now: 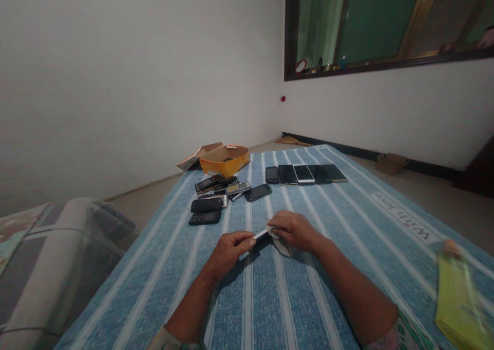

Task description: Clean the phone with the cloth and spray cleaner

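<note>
Your left grip (229,255) is pinched narrow on a slim white stick (261,233), and your right grip (295,231) is closed on a soft grey cloth (284,246) at the stick's other end. Both sit over a blue-and-white striped cover (247,309). Farther ahead on it lie a row of five dark-screened smartphones (304,174) and a loose cluster of keypad phones (216,195).
</note>
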`<state>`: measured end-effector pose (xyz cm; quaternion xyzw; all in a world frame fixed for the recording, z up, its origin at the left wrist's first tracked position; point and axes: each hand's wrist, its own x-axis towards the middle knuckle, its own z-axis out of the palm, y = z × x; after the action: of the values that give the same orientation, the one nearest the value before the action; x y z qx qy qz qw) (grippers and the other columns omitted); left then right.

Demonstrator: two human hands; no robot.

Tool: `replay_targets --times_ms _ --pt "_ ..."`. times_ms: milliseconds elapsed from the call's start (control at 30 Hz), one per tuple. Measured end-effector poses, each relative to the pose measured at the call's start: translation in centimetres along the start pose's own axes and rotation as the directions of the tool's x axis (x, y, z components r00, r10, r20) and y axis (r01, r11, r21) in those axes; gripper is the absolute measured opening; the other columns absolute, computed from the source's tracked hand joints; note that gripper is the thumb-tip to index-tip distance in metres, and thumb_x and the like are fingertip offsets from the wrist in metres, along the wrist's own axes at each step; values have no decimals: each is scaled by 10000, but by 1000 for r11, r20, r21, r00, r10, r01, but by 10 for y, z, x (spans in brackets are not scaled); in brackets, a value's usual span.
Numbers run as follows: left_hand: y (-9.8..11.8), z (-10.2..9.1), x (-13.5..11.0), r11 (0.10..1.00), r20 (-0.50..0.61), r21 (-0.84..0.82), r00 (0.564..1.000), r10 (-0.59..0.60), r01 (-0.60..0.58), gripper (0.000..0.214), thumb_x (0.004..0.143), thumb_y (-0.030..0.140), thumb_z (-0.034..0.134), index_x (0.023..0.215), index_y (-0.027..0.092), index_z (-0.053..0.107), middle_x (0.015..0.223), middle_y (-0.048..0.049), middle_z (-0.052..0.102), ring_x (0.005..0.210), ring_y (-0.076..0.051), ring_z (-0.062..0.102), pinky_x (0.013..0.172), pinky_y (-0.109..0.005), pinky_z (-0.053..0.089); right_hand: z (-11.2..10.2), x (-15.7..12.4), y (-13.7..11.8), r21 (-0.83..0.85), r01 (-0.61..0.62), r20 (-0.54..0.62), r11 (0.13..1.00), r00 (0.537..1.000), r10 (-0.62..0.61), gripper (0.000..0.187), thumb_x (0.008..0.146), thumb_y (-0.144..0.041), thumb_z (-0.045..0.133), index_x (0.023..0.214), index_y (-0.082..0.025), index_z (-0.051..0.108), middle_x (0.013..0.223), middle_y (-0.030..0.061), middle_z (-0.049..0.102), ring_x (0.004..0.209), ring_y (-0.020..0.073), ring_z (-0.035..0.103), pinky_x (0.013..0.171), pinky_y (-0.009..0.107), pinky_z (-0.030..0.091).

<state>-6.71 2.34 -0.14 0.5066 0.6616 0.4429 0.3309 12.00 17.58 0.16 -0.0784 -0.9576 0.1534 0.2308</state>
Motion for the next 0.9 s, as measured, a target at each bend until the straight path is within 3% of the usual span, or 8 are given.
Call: replay_targets --times_ms 433,600,900 --pt "4 1 0 999 -14 -42 999 -30 30 360 766 406 679 948 126 812 870 -109 762 860 -266 650 854 -392 458 -5 -5 19 34 -8 -30 999 1000 9 166 944 -167 571 1001 -198 723 956 73 695 927 202 623 821 302 460" --pt "3 2 0 1000 -7 -23 1000 -10 10 354 779 410 673 949 131 810 846 -100 759 829 -256 646 824 -383 463 0 -1 2 -35 13 -23 999 1000 -13 124 949 -177 572 971 -194 693 908 53 683 866 187 601 758 283 425" --pt "5 3 -1 998 25 -61 999 36 -35 317 781 425 696 864 140 807 800 -83 753 872 -265 666 856 -382 489 35 5 -31 -135 111 -89 985 988 -124 109 978 -182 532 1005 -188 637 917 62 660 852 189 558 731 291 376"
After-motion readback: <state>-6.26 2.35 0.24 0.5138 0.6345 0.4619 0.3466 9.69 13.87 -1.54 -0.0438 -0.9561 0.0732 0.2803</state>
